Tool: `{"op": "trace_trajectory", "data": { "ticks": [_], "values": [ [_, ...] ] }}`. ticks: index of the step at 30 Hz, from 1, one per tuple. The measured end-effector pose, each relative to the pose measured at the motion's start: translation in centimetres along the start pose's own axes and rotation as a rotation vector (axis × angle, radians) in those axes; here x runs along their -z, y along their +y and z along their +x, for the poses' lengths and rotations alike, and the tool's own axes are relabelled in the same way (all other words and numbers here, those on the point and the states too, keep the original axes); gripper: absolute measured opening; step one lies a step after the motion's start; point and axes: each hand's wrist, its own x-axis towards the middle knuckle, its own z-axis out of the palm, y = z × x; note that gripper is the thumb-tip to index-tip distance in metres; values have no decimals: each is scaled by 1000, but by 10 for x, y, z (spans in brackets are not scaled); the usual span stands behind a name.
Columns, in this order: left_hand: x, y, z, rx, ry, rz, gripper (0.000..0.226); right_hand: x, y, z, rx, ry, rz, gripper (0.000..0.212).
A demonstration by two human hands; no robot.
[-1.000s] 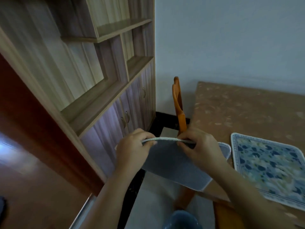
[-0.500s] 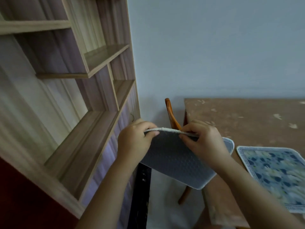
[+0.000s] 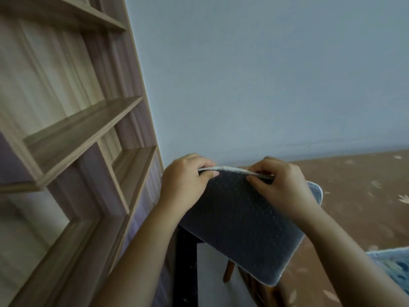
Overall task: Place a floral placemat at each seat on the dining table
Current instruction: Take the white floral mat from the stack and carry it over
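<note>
Pinching the top edge of a placemat (image 3: 241,220) at frame centre, the left hand (image 3: 183,185) and right hand (image 3: 281,187) both clamp it, grey backing facing the camera, above the dining table (image 3: 358,196); empty wooden shelves (image 3: 73,134) fill the left, and a second floral placemat (image 3: 396,264) lies at lower right

Second placemat (image 3: 391,262) cut by right edge; held placemat's (image 3: 243,222) floral face hidden.

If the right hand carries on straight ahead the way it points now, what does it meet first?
Probably nothing close: the right hand, gripping the held placemat's top edge, points over the bare far corner of the dining table toward the pale wall. The wall likely comes first, though depth is unclear.
</note>
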Motion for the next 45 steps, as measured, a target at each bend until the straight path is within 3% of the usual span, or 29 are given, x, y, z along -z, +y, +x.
{"op": "trace_trajectory", "data": {
  "ticks": [4, 16, 22, 28, 32, 36, 45],
  "values": [
    [-35, -8, 60, -94, -6, -42, 7, 4, 35, 46, -71, 49, 15, 23],
    [-142, -22, 158, -199, -184, -238, 12, 27, 115, 104, -202, 93, -223, 11],
    [-212, -41, 207, -193, -334, -358, 11, 11, 159, 125, -334, 159, -308, 4],
    [-290, -64, 266, -283, -567, -427, 13, 1, 210, 148, -606, 101, -346, 8],
    [-342, -66, 295, -361, -684, -509, 28, -7, 237, 150, -716, 184, -385, 9],
    [-389, -55, 302, -467, -762, -595, 21, -10, 262, 146, -802, 298, -538, 7],
    [-468, 17, 293, -651, -597, -913, 6, 30, 290, 140, -763, 672, -889, 6]
  ]
}}
